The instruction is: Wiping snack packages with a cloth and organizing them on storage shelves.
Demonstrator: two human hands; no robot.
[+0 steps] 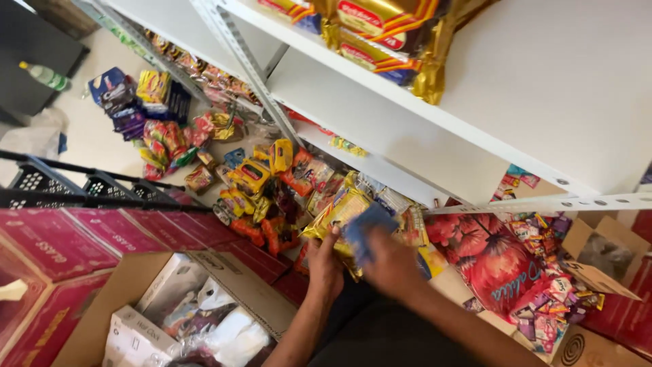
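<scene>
My left hand [324, 264] grips a yellow foil snack packet [337, 214] low in the middle of the view. My right hand [392, 264] is beside it, fingers closed on a blue cloth [365, 230] pressed against that packet. Both hands hover over a heap of bright snack packets [265, 183] lying on the floor under a white metal shelf [435, 115]. The motion is blurred around the cloth.
An open cardboard box [238, 285] with white packages sits at lower left beside red cartons [54, 245]. Black plastic crates [47, 183] stand at left. A red floral bag [489, 258] and small candies [550, 285] lie at right. Gold packets [380, 34] fill the upper shelf.
</scene>
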